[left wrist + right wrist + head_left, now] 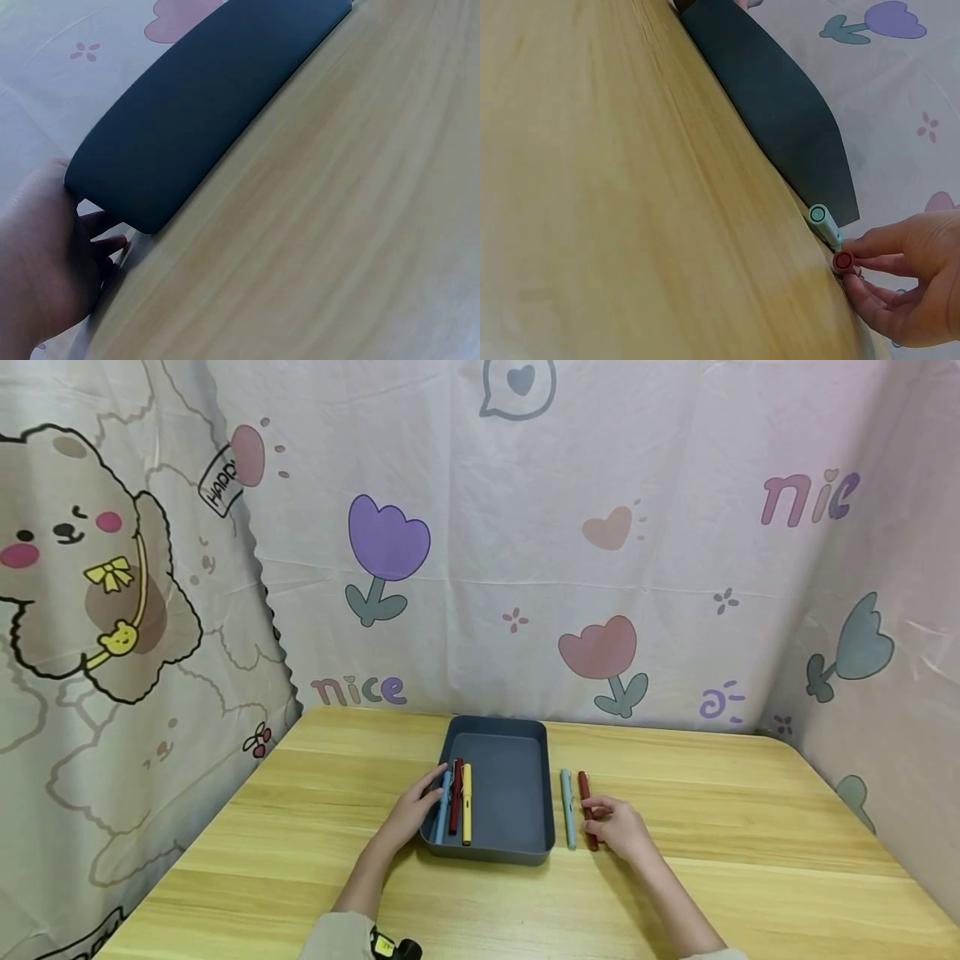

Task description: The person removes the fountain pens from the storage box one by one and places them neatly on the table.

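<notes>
A dark grey rectangular tray [498, 858] stands on the table. Inside, along its left side, lie a blue pen [443, 810], a dark red pen [456, 797] and a yellow pen [467, 806]. My left hand [408, 814] holds the tray's left edge; the left wrist view has this hand [45, 255] beside the dark wall, its fingers partly hidden. To the right of the tray, a light blue-green pen [567, 808] and another red pen [585, 802] lie side by side. My right hand [621, 828] pinches that red pen between thumb and fingers, its end [843, 260] showing in the right wrist view.
The light wooden table [480, 910] reaches back to a printed cloth [480, 543] with flowers and hearts. Another cloth [90, 760] with a cartoon bear hangs along the left side. A black device [396, 947] sits at the left sleeve.
</notes>
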Tool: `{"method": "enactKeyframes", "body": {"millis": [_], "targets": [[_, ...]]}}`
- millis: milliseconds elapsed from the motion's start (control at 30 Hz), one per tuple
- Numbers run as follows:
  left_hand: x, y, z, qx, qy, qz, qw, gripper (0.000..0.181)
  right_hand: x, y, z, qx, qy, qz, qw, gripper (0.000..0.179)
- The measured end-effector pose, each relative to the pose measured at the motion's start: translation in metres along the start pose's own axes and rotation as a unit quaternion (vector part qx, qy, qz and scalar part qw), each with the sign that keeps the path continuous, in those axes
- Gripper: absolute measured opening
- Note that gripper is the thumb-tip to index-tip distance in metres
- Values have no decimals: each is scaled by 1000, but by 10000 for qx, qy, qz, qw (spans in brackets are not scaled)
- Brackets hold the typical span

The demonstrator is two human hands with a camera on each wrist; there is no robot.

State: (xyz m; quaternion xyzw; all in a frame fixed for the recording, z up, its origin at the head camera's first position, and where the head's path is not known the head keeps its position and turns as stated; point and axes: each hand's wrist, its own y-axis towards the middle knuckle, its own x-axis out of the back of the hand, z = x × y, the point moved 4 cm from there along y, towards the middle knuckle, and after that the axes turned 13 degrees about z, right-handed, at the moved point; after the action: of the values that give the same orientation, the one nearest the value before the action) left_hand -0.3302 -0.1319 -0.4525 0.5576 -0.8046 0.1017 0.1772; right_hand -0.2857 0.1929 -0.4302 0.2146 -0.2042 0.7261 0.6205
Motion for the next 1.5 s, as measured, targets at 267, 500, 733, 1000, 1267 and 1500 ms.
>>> {"method": "enactKeyframes", "body": {"millis": [267,500,733,1000,1267,1500], "targets": [[-1,-1,1,11,-14,5,10000,44,1,-1,1,12,7,37,10000,27],[0,-1,0,-59,29,-10,10000,44,2,0,5,-21,219,47,9997,27],[1,0,-1,-102,45,24,9999,44,3,-4,21,119,179,32,9998,29],[0,-1,-2,-104,62,2,9999,44,-6,2,45,542,-324,27,9980,26],[-1,-2,-2,-94,-2,10,10000,44,-25,15,72,944,-594,176,9936,26],[-1,-2,-3,-116,10,39,9999,45,-43,23,96,1139,-735,433,9898,24]]}}
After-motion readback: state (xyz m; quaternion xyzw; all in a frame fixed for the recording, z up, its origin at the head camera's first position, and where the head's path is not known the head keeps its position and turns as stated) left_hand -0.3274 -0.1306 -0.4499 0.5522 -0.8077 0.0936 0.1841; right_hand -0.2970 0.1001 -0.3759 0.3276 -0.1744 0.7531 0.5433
